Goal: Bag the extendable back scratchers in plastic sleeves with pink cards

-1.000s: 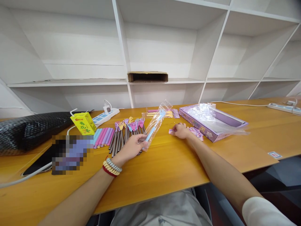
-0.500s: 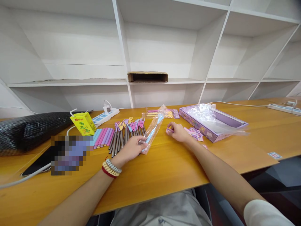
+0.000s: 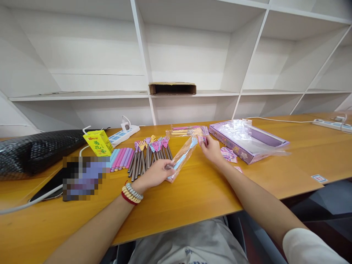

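My left hand [image 3: 158, 173] grips the lower end of a clear plastic sleeve holding a blue back scratcher [image 3: 181, 160], its claw end tilted up to the right. Between the fingertips of my right hand [image 3: 211, 148] is a small pink and purple card [image 3: 202, 140], close beside the sleeve's upper end. Several metal-stemmed scratchers with coloured claws [image 3: 148, 154] lie left of my left hand, and pastel handle tubes [image 3: 121, 159] lie further left. More small cards [image 3: 228, 154] rest beside my right wrist. Packed scratchers [image 3: 184, 131] lie behind the hands.
A purple box [image 3: 249, 156] with clear plastic in it stands at the right. On the left are a yellow drink carton [image 3: 98, 142], a power strip [image 3: 123, 135] and a black wrapped bundle [image 3: 38, 152]. A cardboard box [image 3: 172, 89] sits on the shelf.
My right hand has moved up, bringing the card beside the claw end of the sleeve. The sleeve in my left hand has tilted further to the right.
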`<state>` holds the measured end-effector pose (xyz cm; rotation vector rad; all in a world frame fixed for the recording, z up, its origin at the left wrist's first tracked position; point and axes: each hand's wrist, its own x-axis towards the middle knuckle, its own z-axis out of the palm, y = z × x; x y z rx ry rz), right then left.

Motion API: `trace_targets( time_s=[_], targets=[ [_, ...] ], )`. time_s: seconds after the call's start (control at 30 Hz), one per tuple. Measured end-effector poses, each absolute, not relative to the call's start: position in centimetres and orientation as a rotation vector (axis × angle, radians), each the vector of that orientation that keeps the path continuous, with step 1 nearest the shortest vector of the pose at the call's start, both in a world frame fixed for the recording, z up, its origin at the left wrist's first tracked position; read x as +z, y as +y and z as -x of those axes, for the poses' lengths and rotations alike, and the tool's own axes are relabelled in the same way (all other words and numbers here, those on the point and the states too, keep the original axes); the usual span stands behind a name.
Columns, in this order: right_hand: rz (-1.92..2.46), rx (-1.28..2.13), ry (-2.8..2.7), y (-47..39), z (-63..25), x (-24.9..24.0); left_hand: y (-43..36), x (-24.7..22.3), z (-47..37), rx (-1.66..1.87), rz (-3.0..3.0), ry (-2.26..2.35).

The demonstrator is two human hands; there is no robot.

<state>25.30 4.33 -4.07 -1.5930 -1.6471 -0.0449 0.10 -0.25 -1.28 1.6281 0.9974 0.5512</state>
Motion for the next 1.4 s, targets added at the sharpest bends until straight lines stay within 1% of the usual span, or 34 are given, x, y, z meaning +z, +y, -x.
trace_targets(
  time_s=[0.17,0.37,0.57,0.93,1.1,1.23,1.4],
  targets=[
    [1.577,-0.01,-1.572,4.6,-25.5,-4.3,-0.3,-1.5,0.0,0.5,-1.668,0.933],
    [1.615,-0.129,-1.517,4.8,-25.9,-4.3,-0.4,-1.5,0.2,0.495,-1.705,0.897],
    [1.554,-0.095,-1.424,5.4,-26.6,-4.2,-0.4,-1.2,0.3,0.482,-1.796,0.898],
    [1.353,0.307,-1.172,6.7,-28.5,-4.3,0.2,-1.1,0.7,0.504,-1.801,0.944],
    [1.206,0.505,-1.07,6.4,-28.6,-3.7,0.4,-0.7,1.0,0.608,-1.765,1.036],
    [1.149,0.569,-1.025,6.3,-28.5,-3.6,0.9,-1.2,1.3,0.645,-1.747,1.066],
    [1.167,0.561,-1.043,6.5,-28.7,-3.9,1.3,-1.5,1.4,0.657,-1.717,1.126]
  ],
)
